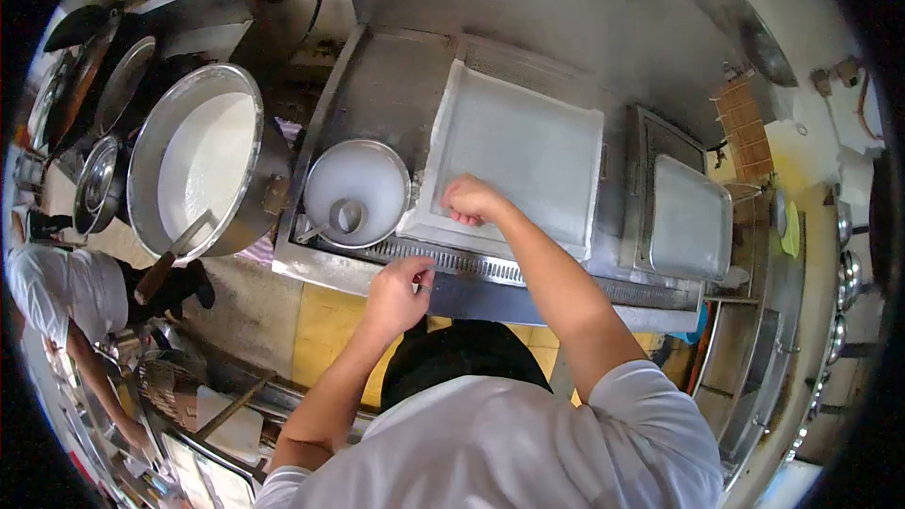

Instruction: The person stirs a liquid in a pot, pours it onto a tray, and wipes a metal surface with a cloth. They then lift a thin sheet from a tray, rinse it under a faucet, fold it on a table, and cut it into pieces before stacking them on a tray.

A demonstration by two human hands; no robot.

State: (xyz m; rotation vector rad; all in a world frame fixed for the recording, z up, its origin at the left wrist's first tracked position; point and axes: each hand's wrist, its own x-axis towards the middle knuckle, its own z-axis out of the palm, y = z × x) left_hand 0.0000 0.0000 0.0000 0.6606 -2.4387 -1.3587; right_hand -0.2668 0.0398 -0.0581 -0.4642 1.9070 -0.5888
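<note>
My right hand (471, 200) is closed, fingers curled, over the left part of a square steamer tray lined with a white cloth (528, 155). Whatever its fingers may hold is hidden. My left hand (400, 290) hovers at the front edge of the steel counter, fingers curled in towards the thumb, and nothing shows in it. Between the hands and the large pot, a round metal bowl (314, 174) holds thin white liquid. A small metal ladle (346, 217) rests in that bowl, its handle across the near left rim.
A deep pot (256, 123) of white liquid with a wooden-handled ladle (170, 259) stands at the left. At the right lies a rectangular metal tray (693, 217). A slotted drain strip (471, 264) runs along the counter front. Another person (71, 292) is at the far left.
</note>
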